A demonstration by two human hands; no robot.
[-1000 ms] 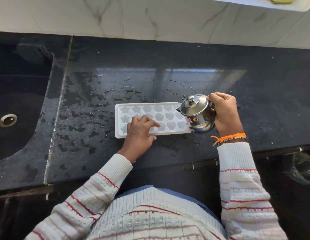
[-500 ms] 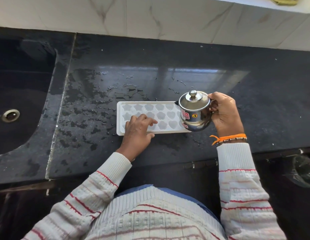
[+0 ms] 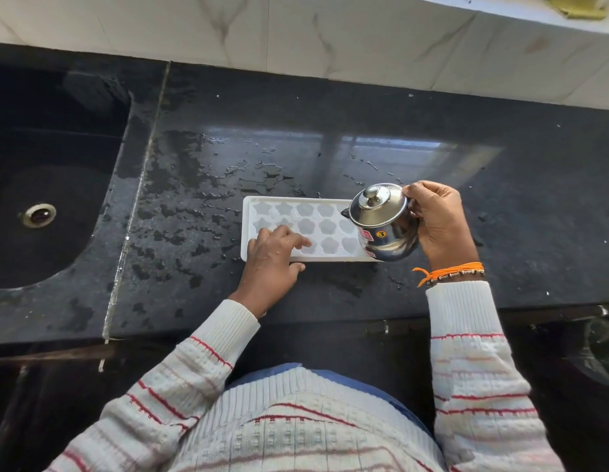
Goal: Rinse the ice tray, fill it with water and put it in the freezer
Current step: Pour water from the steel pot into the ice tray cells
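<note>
A white ice tray (image 3: pixel 306 212) with star, flower and heart moulds lies flat on the wet black counter (image 3: pixel 330 148). My left hand (image 3: pixel 272 257) rests on the tray's near left corner, fingers spread over the moulds and thumb against the front edge. My right hand (image 3: pixel 439 223) grips the handle of a small lidded steel pot (image 3: pixel 381 223), held above the tray's right end with its spout pointing left over the moulds. The pot hides the tray's right end.
A black sink (image 3: pixel 41 212) with a metal drain lies to the left, sunk into the counter. Water puddles spread over the counter behind and left of the tray. A pale marble backsplash (image 3: pixel 330 35) runs along the back. The counter's front edge is just below my wrists.
The steel pot has risen a little and come more upright over the tray's right end. My left hand has stayed on the tray.
</note>
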